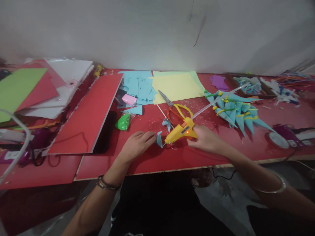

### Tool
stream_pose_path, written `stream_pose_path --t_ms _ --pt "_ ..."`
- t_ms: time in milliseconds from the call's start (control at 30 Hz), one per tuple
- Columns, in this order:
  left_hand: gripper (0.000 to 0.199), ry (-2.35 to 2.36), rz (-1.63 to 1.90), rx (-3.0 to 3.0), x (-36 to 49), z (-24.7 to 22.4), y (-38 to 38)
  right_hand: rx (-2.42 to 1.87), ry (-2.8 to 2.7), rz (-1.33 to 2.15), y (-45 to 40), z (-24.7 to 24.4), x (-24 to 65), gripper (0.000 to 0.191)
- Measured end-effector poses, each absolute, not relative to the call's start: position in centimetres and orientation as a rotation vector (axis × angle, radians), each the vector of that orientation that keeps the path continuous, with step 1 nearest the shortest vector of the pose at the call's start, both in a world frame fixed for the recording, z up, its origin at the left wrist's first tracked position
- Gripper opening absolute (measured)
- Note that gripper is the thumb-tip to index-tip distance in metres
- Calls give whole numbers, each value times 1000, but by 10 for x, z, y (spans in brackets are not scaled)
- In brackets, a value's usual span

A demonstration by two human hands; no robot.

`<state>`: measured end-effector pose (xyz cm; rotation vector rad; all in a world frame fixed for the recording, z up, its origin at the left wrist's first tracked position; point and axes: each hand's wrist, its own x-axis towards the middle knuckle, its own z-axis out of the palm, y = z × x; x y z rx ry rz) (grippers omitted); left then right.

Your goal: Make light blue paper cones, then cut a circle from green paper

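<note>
My right hand (205, 139) grips a yellow hot glue gun (181, 131), its small light glowing orange and a long clear glue stick (209, 104) jutting from the back. The gun's nozzle points left, close to a small folded piece of blue paper (159, 139). My left hand (139, 144) pinches that paper piece at its fingertips, just above the red table. Beyond the gun lie scissors (180, 109) with red and yellow handles. Near their handles rests another small blue paper piece (166, 123) beside a thin pale stick (160, 109).
Blue paper cones with yellow and green trim (233, 109) lie at the right. Yellow sheets (176, 86) and cut blue paper (137, 86) are at the back. A bright green packet (123, 122) sits left of centre, by a tilted red board (86, 114).
</note>
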<state>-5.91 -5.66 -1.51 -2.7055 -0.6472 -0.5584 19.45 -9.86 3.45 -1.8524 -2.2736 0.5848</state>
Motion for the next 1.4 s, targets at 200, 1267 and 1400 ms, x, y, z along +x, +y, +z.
stream_pose_path --t_ms 200,1267,1400 --pt "20 -626 -618 -2710 -59 -15 -57 -1898 -2302 586 -98 36 194 13" --pt "22 -670 -539 -2728 -61 -21 -56 -1902 -2295 532 -93 31 191 7" --pt "22 -667 -562 -2733 -61 -21 -56 -1891 -2311 479 -92 28 192 5"
